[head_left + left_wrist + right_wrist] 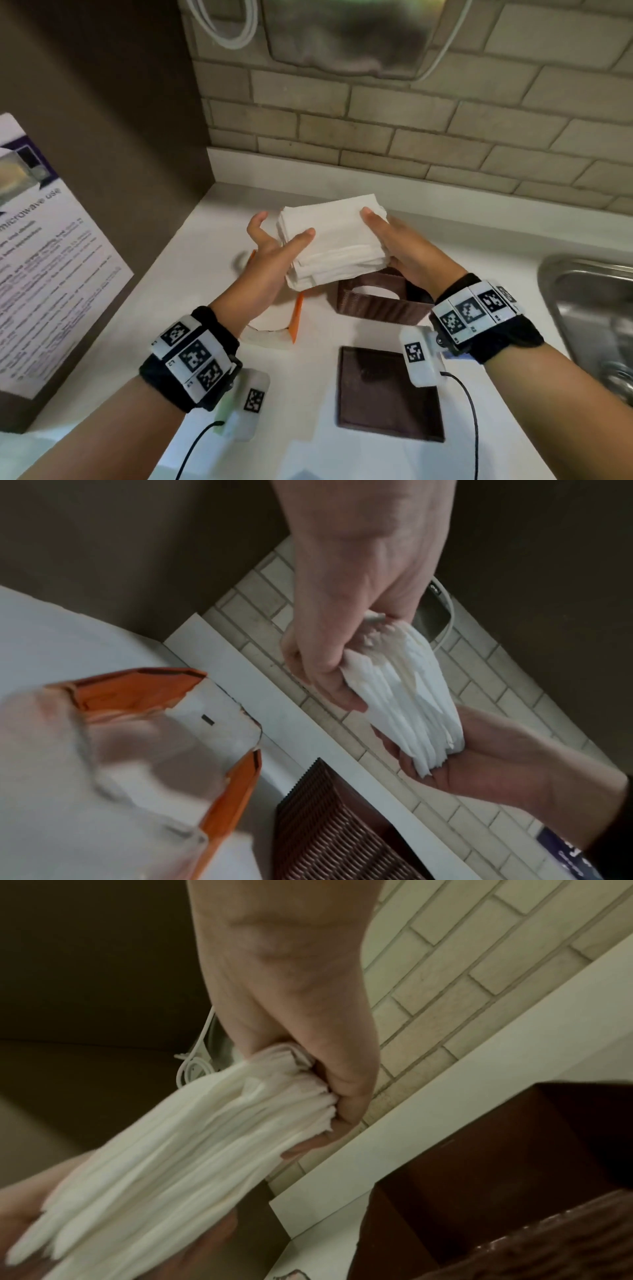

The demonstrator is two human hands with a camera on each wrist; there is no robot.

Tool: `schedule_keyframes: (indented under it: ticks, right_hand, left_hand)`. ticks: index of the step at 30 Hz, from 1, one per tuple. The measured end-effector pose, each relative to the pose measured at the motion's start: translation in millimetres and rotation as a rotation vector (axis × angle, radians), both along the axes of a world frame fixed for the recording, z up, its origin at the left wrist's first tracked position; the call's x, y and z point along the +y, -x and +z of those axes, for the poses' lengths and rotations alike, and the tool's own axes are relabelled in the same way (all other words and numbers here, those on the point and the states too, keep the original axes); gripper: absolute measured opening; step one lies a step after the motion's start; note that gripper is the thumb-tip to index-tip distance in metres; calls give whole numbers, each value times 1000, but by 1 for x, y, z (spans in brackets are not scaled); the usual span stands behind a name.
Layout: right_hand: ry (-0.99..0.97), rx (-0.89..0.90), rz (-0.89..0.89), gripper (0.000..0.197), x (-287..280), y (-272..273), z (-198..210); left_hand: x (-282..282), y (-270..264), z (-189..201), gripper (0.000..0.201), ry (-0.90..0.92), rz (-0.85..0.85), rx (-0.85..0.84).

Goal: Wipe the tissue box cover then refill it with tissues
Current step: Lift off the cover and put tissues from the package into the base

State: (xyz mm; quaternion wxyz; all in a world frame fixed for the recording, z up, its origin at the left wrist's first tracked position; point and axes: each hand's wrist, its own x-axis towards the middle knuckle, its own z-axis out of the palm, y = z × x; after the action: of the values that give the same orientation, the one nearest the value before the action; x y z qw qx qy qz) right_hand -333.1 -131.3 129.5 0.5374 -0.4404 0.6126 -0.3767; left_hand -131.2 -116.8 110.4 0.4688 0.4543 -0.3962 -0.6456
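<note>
Above the counter I hold a thick stack of white tissues (337,240) between both hands. My left hand (279,240) grips its left edge, thumb on top and fingers beneath (329,669). My right hand (380,233) grips the right edge in the same way (329,1096). The stack's layered edges fan out in the left wrist view (414,696) and the right wrist view (178,1145). The brown ribbed tissue box cover (373,303) lies on its side just below the stack, its oval slot facing me and its hollow inside showing (496,1150). Its flat brown base plate (387,394) lies nearer to me.
A torn orange and white tissue carton (291,322) sits under my left wrist. A steel sink (589,308) is at the right. A brown panel with a printed notice (51,260) bounds the left. A tiled wall with a steel dispenser (342,37) stands behind.
</note>
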Motion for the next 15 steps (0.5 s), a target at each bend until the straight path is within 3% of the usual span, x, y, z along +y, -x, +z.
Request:
schedule_keyframes:
  ticks: [3, 7, 10, 15]
  right_hand:
    - [7, 32, -59, 50, 12, 18, 1]
    - [47, 78, -6, 39, 32, 48, 2]
    - [104, 158, -86, 35, 36, 64, 5]
    - [48, 273, -164, 37, 28, 73, -13]
  left_hand:
    - [3, 9, 1, 69, -10, -118, -12]
    - [5, 27, 7, 54, 104, -119, -271]
    - [-3, 48, 6, 40, 206, -171, -446]
    - [-11, 77, -13, 27, 183, -325, -662]
